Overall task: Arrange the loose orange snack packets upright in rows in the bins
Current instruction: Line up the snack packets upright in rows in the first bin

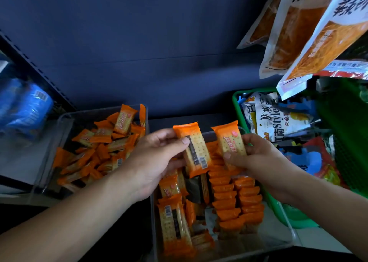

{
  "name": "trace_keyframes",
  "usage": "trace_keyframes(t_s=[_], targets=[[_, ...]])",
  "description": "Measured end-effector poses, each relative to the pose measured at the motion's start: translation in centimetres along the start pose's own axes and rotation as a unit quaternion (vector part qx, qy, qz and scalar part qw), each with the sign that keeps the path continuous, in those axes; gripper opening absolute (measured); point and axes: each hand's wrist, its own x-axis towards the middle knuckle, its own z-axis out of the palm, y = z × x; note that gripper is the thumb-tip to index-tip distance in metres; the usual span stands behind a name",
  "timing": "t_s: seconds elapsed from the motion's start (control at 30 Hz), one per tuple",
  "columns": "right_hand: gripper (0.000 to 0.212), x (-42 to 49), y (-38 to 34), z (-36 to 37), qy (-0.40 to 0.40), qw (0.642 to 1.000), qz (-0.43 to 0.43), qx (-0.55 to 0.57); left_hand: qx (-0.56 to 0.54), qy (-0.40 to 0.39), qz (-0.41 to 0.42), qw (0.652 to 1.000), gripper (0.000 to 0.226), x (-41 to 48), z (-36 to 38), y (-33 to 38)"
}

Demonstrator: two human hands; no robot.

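My left hand [157, 158] pinches one orange cracker packet [196, 148] between thumb and fingers, its back with the barcode facing me. My right hand [258, 160] grips a second orange packet [232, 140] with its front showing. Both packets are held upright above the near clear bin [286, 218]. In that bin two rows of upright orange packets [237, 200] run along its right side, and loose packets [177, 222] lie on its left side. A second clear bin [65, 120] at the left holds a jumbled heap of orange packets [99, 150].
A green basket [237, 100] of mixed snack bags stands at the right, touching the near bin. Large white-and-orange bags [302, 28] hang at the upper right. Blue packs [25, 106] sit on the shelf at the far left. A dark blue panel [149, 42] forms the back.
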Motion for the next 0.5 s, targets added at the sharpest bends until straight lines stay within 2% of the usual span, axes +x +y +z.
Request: trace_keyframes(t_s=[0.17,0.27,0.33,0.4,0.5], targets=[[0.047,-0.7,-0.1,1.0,-0.028,1.0,-0.004,0.002,0.071,0.054,0.084,0.993,0.022,-0.4,1.2,-0.6],[0.039,-1.3,0.0,2.7,-0.037,0.998,-0.024,0.032,0.098,0.019,0.094,0.991,0.022,-0.7,2.3,-1.2],[0.034,-1.2,-0.1,3.2,-0.076,0.992,-0.021,0.101,0.131,-0.019,0.09,0.987,0.02,-0.8,2.5,-1.3],[0.043,-0.9,-0.4,2.8,-0.115,0.974,0.011,0.195,0.164,-0.05,0.09,0.981,0.026,-0.9,2.4,-1.1],[0.051,-0.6,-1.2,1.7,-0.19,0.953,0.019,0.234,0.179,-0.052,0.1,0.977,0.037,-1.0,2.0,-0.9]])
